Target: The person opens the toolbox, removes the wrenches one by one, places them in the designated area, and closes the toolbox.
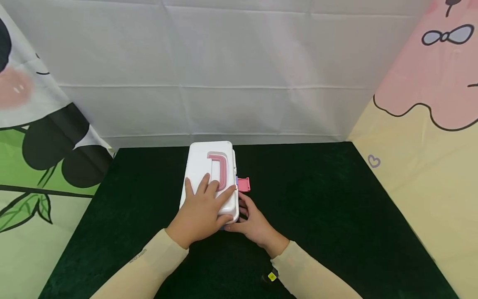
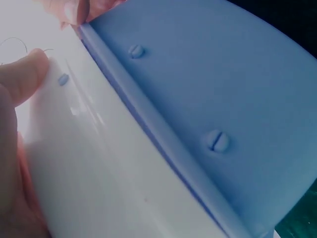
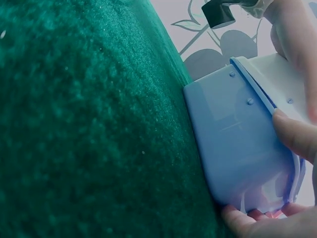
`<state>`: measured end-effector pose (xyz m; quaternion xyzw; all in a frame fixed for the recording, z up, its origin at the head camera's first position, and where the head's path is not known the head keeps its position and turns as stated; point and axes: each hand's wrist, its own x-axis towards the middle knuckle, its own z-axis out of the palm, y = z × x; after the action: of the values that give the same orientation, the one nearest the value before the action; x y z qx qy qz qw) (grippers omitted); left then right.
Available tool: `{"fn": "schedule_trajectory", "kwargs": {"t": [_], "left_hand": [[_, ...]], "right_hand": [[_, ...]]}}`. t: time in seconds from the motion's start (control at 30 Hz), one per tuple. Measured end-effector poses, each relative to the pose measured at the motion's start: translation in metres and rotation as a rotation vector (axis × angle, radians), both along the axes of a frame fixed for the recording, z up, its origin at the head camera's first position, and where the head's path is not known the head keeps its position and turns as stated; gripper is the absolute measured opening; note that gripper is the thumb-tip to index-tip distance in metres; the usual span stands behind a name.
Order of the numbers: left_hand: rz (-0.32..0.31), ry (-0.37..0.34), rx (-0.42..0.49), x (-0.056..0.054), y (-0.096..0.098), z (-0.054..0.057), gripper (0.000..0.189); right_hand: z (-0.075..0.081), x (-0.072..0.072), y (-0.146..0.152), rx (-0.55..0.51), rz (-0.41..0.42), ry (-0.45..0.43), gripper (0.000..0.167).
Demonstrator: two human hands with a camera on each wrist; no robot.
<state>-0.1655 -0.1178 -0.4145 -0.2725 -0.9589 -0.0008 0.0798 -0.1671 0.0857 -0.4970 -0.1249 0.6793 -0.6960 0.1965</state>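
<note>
A storage box with a white lid (image 1: 199,160) and a blue body (image 3: 237,134) stands lengthwise before me. A pink handle (image 1: 223,172) lies folded in a recess of the lid. From the long right side, a pink latch (image 1: 244,185) sticks outward. My left hand (image 1: 199,214) rests on the lid's near half, palm down with fingers spread. At the near right corner, my right hand (image 1: 257,226) holds the box, its thumb (image 3: 292,131) at the lid's edge and its fingers round the side. Lid and body meet along a narrow dark seam in the left wrist view.
Dark green cloth (image 1: 317,207) covers the table under the box. A pale grey curtain (image 1: 239,74) hangs behind the table's back edge. Printed cloths flank it, a yellow and pink one (image 1: 422,137) at right and a green and white one (image 1: 22,162) at left.
</note>
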Motion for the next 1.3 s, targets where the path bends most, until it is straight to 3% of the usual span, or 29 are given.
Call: {"fn": "schedule_trajectory", "kwargs": {"t": [0.2,0.57,1.3], "left_hand": [[0.003,-0.014,0.095,0.001,-0.008,0.008,0.075],[0.018,-0.107,0.384,0.003,-0.035,0.019,0.078],[0.083,-0.154,0.623,0.013,-0.061,0.019,0.074]], "right_hand": [[0.002,0.0,0.001,-0.012,0.002,0.006,0.097],[0.003,0.001,0.004,-0.022,0.002,0.006,0.098],[0.006,0.003,0.002,-0.031,0.011,-0.012,0.099]]}}
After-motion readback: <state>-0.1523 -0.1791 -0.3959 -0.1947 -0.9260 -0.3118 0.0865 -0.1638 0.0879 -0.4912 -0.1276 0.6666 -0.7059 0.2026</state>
